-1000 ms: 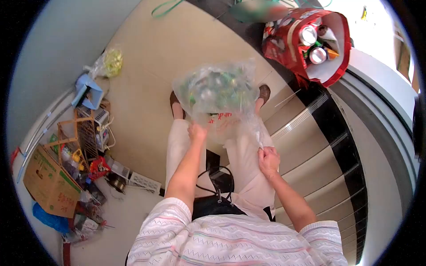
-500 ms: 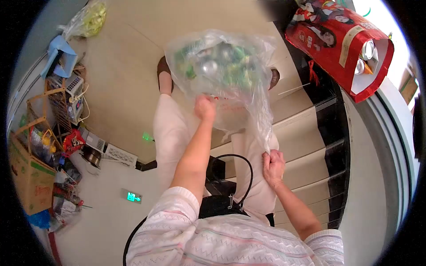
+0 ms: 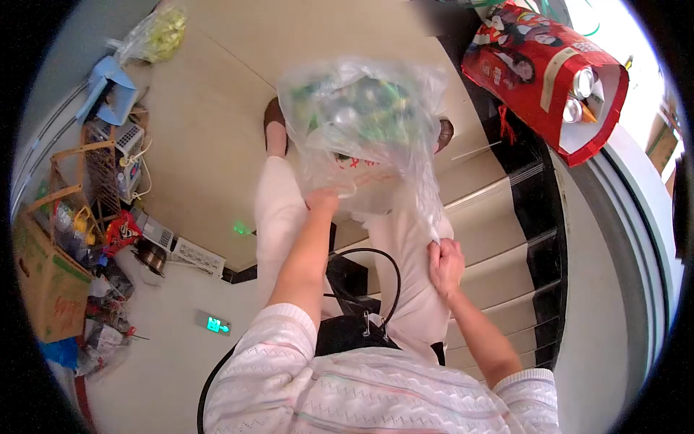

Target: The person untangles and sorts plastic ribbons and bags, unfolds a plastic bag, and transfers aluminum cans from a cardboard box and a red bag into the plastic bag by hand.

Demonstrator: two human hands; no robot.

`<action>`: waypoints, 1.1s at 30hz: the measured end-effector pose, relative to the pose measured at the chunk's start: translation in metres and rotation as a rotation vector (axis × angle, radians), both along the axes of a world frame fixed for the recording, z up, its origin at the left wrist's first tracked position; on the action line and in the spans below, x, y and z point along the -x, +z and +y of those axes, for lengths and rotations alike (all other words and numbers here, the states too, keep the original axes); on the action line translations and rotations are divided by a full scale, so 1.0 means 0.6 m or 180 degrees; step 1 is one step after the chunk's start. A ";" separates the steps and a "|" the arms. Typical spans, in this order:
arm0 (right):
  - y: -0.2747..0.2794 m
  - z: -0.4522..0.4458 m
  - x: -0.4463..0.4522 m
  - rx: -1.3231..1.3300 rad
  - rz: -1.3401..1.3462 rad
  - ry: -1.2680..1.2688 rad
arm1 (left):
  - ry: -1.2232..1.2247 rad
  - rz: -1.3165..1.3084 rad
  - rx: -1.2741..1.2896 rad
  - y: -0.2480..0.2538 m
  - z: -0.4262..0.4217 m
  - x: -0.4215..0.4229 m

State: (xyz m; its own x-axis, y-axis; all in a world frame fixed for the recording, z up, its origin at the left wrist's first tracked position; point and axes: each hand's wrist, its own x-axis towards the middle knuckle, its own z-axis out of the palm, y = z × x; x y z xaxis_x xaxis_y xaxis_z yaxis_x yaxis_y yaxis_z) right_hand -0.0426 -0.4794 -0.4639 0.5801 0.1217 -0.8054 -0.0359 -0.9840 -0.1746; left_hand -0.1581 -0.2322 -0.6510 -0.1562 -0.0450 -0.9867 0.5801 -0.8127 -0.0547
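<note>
A large clear plastic bag (image 3: 361,108) lies between my feet, with several green and silvery items inside that the plastic blurs. Red lettering shows through its near side. My left hand (image 3: 323,199) is closed on the near edge of the bag, drawing the plastic taut toward me. By my right knee, my right hand (image 3: 446,264) grips a gathered, twisted corner of the same bag.
Stairs (image 3: 484,239) drop away beside my right leg. A red paper bag (image 3: 546,79) holding cans stands at upper right. Along the left wall are a cardboard box (image 3: 50,282), a blue container (image 3: 108,90) and a bag of yellow-green stuff (image 3: 163,32).
My left hand has come back toward my body, stretching the near edge of the bag with it. My right hand keeps its hold on the corner, nearly unmoved.
</note>
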 end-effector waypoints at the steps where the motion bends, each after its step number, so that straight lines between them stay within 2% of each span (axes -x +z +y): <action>1: -0.003 -0.002 -0.003 0.0030 0.0019 -0.0006 | 0.0045 -0.0330 -0.0017 0.020 0.011 -0.015; 4: 0.002 0.010 -0.018 0.0114 0.0018 -0.0207 | 0.1109 -0.0569 -0.0268 0.095 0.044 -0.098; 7: 0.008 0.012 -0.021 0.0046 -0.0224 -0.0300 | 0.1348 -0.2247 -0.0500 0.210 0.119 -0.165; 8: 0.003 0.010 -0.024 -0.0010 -0.0349 -0.0290 | 0.1256 -0.3801 -0.0596 0.199 0.140 -0.137; 11: -0.005 0.002 -0.033 -0.0064 0.0186 -0.1338 | 0.4259 -0.2865 0.0291 0.337 0.229 -0.212; 12: -0.019 -0.006 -0.032 -0.0466 0.0292 -0.2150 | 0.4432 -0.2874 0.0562 0.378 0.245 -0.239; 14: 0.044 0.023 -0.081 -0.0822 0.0211 -0.2937 | 0.4770 -0.2820 0.1148 0.459 0.284 -0.279; 17: 0.136 0.027 -0.143 -0.1330 0.0081 -0.3969 | 0.4489 -0.2811 0.1436 0.548 0.299 -0.331; 19: 0.193 0.017 -0.166 -0.1794 -0.0089 -0.4548 | 0.4183 -0.2827 0.1685 0.570 0.306 -0.359; 25: 0.309 0.022 -0.150 -0.2370 -0.0653 -0.5140 | 0.3162 -0.2742 0.2164 0.642 0.353 -0.434; 29: 0.343 0.021 -0.128 -0.2277 -0.0581 -0.5188 | 0.2759 -0.2537 0.2319 0.661 0.320 -0.482; 33: 0.338 -0.035 -0.131 -0.2147 -0.0519 -0.5321 | 0.2288 -0.2106 0.2422 0.656 0.243 -0.529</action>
State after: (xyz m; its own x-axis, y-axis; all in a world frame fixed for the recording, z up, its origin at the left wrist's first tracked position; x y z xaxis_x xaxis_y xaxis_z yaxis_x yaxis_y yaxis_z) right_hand 0.0361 -0.5004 -0.2611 0.4797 -0.3637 -0.7985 -0.7501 0.3022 -0.5883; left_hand 0.1592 -0.0865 -0.2571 0.6594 -0.5106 -0.5518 0.6439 0.0047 0.7651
